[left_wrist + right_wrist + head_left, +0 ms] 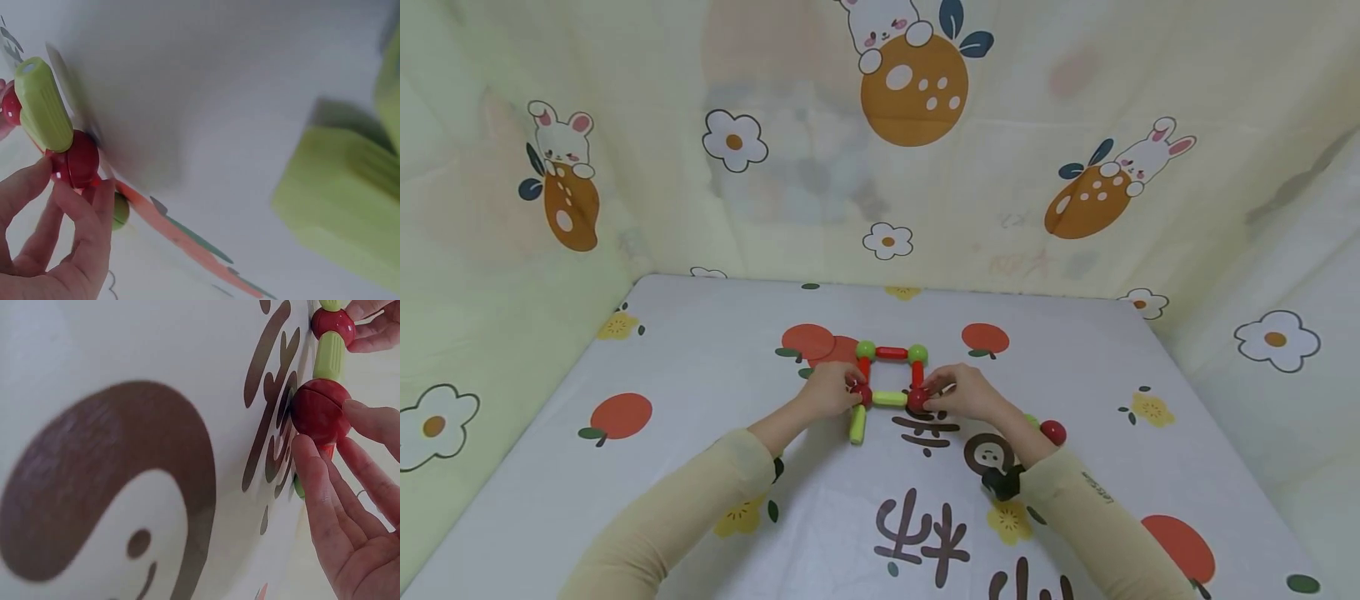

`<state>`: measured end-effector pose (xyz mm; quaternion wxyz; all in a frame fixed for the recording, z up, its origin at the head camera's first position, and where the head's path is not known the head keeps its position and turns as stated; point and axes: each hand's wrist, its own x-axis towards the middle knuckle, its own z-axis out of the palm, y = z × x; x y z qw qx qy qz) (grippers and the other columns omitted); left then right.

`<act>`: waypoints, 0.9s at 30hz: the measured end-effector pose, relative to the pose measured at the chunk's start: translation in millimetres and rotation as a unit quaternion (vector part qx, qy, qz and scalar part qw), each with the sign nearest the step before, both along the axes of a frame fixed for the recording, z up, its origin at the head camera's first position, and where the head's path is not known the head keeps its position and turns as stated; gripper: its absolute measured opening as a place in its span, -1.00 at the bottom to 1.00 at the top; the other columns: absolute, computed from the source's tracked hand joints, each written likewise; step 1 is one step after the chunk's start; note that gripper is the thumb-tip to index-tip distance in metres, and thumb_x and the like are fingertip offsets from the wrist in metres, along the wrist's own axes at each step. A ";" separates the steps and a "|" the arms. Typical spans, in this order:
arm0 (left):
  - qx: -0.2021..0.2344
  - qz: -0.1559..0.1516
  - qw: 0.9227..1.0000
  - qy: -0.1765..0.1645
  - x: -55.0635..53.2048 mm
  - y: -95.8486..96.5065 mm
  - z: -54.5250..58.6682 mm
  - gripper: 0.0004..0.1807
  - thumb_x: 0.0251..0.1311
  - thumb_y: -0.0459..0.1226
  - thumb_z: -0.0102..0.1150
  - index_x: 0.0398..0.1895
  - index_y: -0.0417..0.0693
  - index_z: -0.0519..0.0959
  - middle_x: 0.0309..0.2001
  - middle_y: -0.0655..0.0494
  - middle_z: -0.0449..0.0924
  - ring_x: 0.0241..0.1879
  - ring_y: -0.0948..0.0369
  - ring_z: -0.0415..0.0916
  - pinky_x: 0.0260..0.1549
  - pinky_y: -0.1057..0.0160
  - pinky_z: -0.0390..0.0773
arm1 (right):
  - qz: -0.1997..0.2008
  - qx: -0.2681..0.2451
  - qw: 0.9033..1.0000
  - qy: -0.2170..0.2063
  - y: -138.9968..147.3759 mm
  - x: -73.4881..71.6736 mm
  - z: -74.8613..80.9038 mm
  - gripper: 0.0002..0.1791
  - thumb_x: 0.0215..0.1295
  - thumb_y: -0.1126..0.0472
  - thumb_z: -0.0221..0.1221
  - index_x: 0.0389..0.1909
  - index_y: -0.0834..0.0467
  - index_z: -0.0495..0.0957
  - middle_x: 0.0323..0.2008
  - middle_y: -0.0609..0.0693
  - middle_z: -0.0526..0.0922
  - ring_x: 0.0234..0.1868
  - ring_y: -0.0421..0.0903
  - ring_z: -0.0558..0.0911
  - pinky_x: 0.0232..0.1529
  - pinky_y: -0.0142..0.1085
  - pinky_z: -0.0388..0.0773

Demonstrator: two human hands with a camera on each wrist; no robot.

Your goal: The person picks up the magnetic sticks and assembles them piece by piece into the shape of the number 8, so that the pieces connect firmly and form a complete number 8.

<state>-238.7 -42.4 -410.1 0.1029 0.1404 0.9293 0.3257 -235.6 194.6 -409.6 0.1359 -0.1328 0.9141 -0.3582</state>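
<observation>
Toy rods and balls form a small square frame on the table. Two green balls [917, 354] sit at its far corners, joined by a red rod [891, 352]. My left hand [831, 389] pinches the near-left red ball [81, 159] between thumb and fingers. A loose-ended green rod [42, 103] sticks out from that ball toward me. With thumb and fingertips, my right hand [356, 512] holds the near-right red ball [320, 411]. Another green rod [889, 398] links the two red balls. Red side rods [917, 375] run back to the green balls, partly behind my fingers.
Beside my right forearm lies another red ball [1053, 432] with a green piece, partly hidden by the arm. Large, close green pieces [344, 206] fill the right of the left wrist view. The printed tablecloth [700, 333] meets a patterned curtain [805, 183] behind.
</observation>
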 end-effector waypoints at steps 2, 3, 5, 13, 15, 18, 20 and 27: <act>0.000 -0.007 1.000 0.008 0.4 0.5 1.6 -0.78 0.07 -0.40 0.22 -0.17 -0.23 0.61 -0.29 -0.02 0.58 -0.40 0.18 0.44 -0.49 0.38 0.49 | 0.006 -0.001 1.000 0.008 2.2 1.4 1.5 -0.72 0.06 0.25 0.29 -0.18 0.24 0.58 -0.25 0.09 0.63 -0.22 -0.01 0.56 -0.29 -0.27 0.53; 0.000 -0.010 1.000 0.010 0.5 0.6 2.3 -0.77 0.06 -0.41 0.22 -0.17 -0.24 0.62 -0.28 -0.02 0.60 -0.39 0.18 0.44 -0.49 0.39 0.49 | 0.010 -0.002 1.000 0.012 3.8 2.1 2.1 -0.71 0.06 0.26 0.29 -0.17 0.26 0.57 -0.25 0.10 0.63 -0.23 0.00 0.57 -0.29 -0.26 0.53; 0.002 -0.013 1.000 0.007 0.4 0.5 3.9 -0.76 0.07 -0.41 0.22 -0.16 -0.25 0.62 -0.27 -0.02 0.61 -0.39 0.19 0.45 -0.49 0.40 0.49 | 0.010 -0.003 1.000 0.018 7.1 4.1 3.4 -0.70 0.06 0.25 0.29 -0.17 0.27 0.57 -0.24 0.11 0.63 -0.24 0.00 0.57 -0.28 -0.27 0.54; -0.037 -0.016 0.999 -0.012 -5.3 4.3 8.3 -0.76 0.05 -0.38 0.26 -0.17 -0.18 0.65 -0.32 0.06 0.64 -0.33 0.19 0.44 -0.46 0.41 0.50 | 0.024 0.001 0.999 0.049 30.7 10.8 10.9 -0.67 0.09 0.24 0.27 -0.11 0.29 0.56 -0.22 0.15 0.62 -0.26 0.01 0.58 -0.21 -0.20 0.53; -0.053 -0.017 0.998 -0.010 -6.3 6.3 8.7 -0.76 0.04 -0.37 0.27 -0.17 -0.18 0.66 -0.34 0.06 0.63 -0.32 0.19 0.45 -0.45 0.41 0.50 | 0.022 0.002 0.998 0.057 38.6 11.8 12.7 -0.66 0.09 0.23 0.28 -0.11 0.30 0.56 -0.22 0.17 0.62 -0.26 0.00 0.59 -0.20 -0.19 0.53; -0.068 -0.018 0.997 -0.006 -6.8 8.2 9.7 -0.77 0.03 -0.38 0.28 -0.19 -0.18 0.66 -0.33 0.06 0.64 -0.29 0.18 0.46 -0.44 0.41 0.51 | 0.014 0.008 0.998 0.069 49.9 14.2 15.6 -0.66 0.09 0.24 0.28 -0.12 0.31 0.56 -0.21 0.19 0.62 -0.27 0.00 0.61 -0.18 -0.15 0.53; -0.072 -0.016 0.997 -0.008 -6.6 8.6 10.7 -0.77 0.03 -0.38 0.28 -0.19 -0.18 0.66 -0.32 0.05 0.64 -0.26 0.17 0.46 -0.42 0.40 0.52 | 0.004 0.016 0.997 0.072 57.1 16.5 17.4 -0.66 0.09 0.23 0.28 -0.12 0.30 0.56 -0.20 0.19 0.62 -0.27 0.01 0.61 -0.18 -0.14 0.53; -0.075 -0.003 0.997 -0.025 -7.9 7.3 13.7 -0.76 0.01 -0.37 0.30 -0.18 -0.16 0.66 -0.34 0.07 0.61 -0.31 0.19 0.43 -0.42 0.39 0.50 | -0.011 0.035 0.997 0.074 79.3 30.1 22.5 -0.62 0.09 0.20 0.28 -0.09 0.32 0.54 -0.16 0.22 0.60 -0.22 0.08 0.59 -0.21 -0.14 0.54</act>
